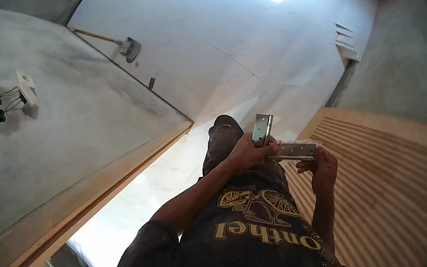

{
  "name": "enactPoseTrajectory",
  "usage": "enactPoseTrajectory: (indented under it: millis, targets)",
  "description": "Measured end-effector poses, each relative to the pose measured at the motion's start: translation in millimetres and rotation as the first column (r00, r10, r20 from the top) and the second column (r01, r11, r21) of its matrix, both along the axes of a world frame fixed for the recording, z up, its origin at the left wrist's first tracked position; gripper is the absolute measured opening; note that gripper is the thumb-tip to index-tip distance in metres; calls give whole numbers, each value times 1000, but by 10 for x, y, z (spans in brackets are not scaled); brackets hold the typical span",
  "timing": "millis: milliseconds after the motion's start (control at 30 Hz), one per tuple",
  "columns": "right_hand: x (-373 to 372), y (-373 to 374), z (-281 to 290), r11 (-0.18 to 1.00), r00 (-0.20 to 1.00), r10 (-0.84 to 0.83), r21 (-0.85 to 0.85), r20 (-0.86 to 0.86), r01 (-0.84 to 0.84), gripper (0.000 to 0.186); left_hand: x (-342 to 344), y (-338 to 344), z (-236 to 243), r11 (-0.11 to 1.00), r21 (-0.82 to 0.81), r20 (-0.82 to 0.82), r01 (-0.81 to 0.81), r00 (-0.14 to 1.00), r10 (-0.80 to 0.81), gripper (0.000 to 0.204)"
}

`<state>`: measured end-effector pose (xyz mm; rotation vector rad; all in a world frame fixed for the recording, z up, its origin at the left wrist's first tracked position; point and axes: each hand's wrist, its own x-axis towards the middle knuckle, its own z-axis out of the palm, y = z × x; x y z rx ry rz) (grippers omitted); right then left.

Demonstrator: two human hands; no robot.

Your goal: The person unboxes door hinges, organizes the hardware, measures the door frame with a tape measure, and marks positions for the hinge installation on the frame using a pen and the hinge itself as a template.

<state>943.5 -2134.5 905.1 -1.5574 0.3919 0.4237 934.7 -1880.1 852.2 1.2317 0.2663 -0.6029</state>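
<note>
My left hand (247, 153) is closed around the lower end of a silver metal hinge (262, 127) with screw holes, which stands up out of the fingers. A second hinge (297, 149), darker and lying sideways, stretches between my two hands. Its outer end is gripped in the fingers of my right hand (324, 166). Clear plastic wrapping (277, 147) shows near the left thumb and along the second hinge's top edge. Both hinges are held in front of my body, above my legs. The left fingertips are partly hidden behind the metal.
A ribbed wooden door (382, 174) stands close on my right. A wooden door frame (89, 192) edges the grey wall at left, where a switch box (26, 87) hangs on wires. A long-handled tool (128, 49) and stacked pale pieces (346, 45) lie on the floor.
</note>
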Motion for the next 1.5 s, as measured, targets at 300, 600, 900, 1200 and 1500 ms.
enactPoseTrajectory:
  millis: [300,600,900,1200,1500]
  targets:
    - [2025,224,228,968,975,200,176,-95,-181,34,1358,176,236,991,98,-103,-86,990,96,42]
    - [3504,520,243,985,984,-168,33,60,167,28,3365,434,264,997,-7,-69,-76,995,76,49]
    - [4043,872,304,919,925,-258,-224,280,324,29,4111,603,33,996,-14,-80,86,993,-87,58]
    - [6208,371,284,866,871,-468,274,149,419,20,4878,518,42,956,62,-186,-287,938,294,47]
    - [7420,762,-365,704,724,688,196,49,-683,31,5063,93,172,495,-131,-377,-859,505,776,40]
